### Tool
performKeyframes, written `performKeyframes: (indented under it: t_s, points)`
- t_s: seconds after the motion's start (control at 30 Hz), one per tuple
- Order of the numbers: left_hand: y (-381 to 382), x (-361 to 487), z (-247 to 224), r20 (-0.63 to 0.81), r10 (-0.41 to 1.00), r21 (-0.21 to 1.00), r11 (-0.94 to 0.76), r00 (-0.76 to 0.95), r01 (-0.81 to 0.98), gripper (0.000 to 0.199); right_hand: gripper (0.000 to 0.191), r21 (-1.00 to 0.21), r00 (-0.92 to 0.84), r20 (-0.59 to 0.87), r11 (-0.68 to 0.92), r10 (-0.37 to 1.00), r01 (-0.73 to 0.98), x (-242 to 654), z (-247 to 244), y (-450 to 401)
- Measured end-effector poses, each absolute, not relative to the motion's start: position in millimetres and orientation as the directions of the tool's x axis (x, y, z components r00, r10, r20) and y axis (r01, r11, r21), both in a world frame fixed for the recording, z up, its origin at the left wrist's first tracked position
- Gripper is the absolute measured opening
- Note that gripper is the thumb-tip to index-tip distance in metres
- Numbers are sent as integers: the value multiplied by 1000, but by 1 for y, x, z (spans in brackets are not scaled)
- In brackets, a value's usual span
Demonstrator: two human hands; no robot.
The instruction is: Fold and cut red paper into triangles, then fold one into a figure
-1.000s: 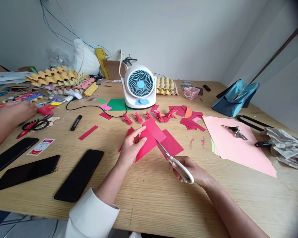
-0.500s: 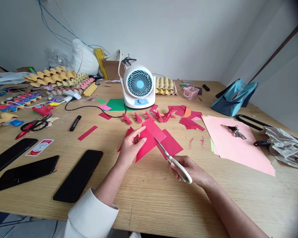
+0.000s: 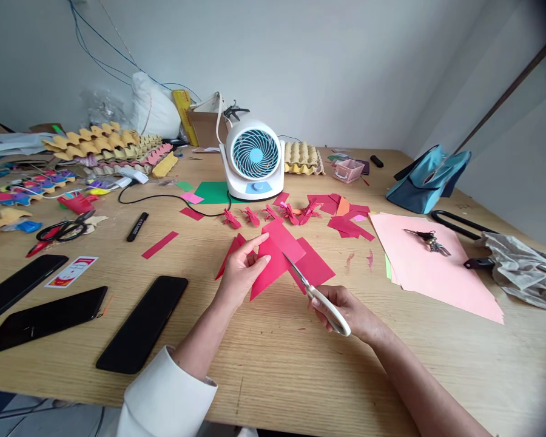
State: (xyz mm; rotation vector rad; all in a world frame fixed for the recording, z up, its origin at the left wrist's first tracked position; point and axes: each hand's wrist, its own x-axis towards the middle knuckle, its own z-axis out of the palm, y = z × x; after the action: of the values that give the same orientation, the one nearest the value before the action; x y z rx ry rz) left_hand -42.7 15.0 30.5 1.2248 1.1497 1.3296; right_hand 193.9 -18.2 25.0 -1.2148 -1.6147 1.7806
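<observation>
With the red sheet (image 3: 276, 252) as the dial's centre, saw two phones (image 3: 40, 318) lying near nine o'clock, dark and flat on the table (image 3: 286, 382). Found black scissors (image 3: 64, 228) at nine too, farther from the table's near edge, then stacked egg trays (image 3: 104, 145) at ten. Noted a marker (image 3: 138, 227) at nine, a third phone (image 3: 142, 325) at eight and a red strip (image 3: 160, 244) at nine. Came to the left hand (image 3: 239, 273) near eight, pinching the red sheet between thumb and fingers. Saw the fan (image 3: 255, 155) standing just short of twelve and, at twelve, five folded pieces (image 3: 272, 212) in a row between fan and red sheet. Found the red sheet mid-table, overlapping a second sheet (image 3: 316, 261) at three. Saw the right hand (image 3: 353, 311) at four, closed around the white scissors (image 3: 331, 312), with their tip pointing toward ten and meeting the red sheet. Could not tell the gap between the blades. Noted red scraps (image 3: 348, 224) and a blue bag (image 3: 425, 182) at two, then keys (image 3: 432, 241) resting on pink sheets (image 3: 441, 282) at three.
</observation>
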Motion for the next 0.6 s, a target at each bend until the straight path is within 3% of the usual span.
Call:
performKeyframes:
  t_s: [0.6]
  points:
    - [14,-40,29,76,997,992,-77,-15,-104,60,45,-951,-534,-296,-194,792,240,196,25,-18]
